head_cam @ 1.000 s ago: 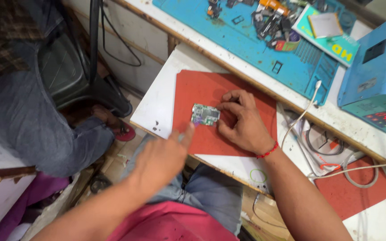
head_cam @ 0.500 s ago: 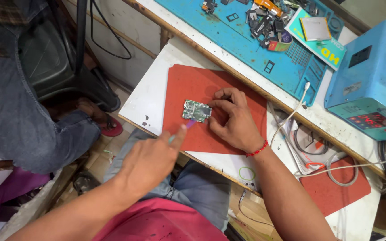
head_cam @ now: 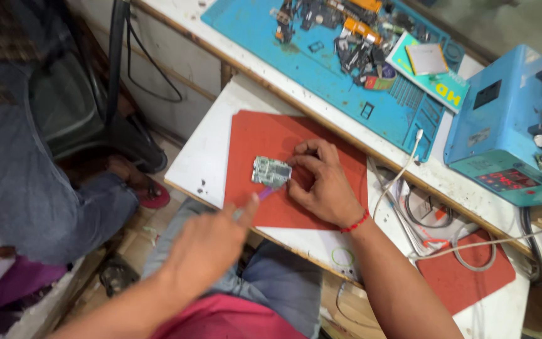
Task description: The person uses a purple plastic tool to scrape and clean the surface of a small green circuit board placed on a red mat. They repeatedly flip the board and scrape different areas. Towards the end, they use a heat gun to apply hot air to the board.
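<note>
- Soft, even daylight-like light falls over the red mat [head_cam: 321, 144]; nothing there is blown out.
- Left of the mat, the floor and chair area sinks into dim shadow.
- The left hand [head_cam: 205, 251], nearer the camera than the mat, is smeared by motion blur.
- The right hand [head_cam: 321, 182] on the mat casts only a faint shadow.
- Beyond the mat, bench edges bow slightly.

A matt red rubbery mat [head_cam: 265, 141] lies on smooth white laminate [head_cam: 202, 157]; the small circuit board [head_cam: 271, 171] shows shiny metal.
</note>
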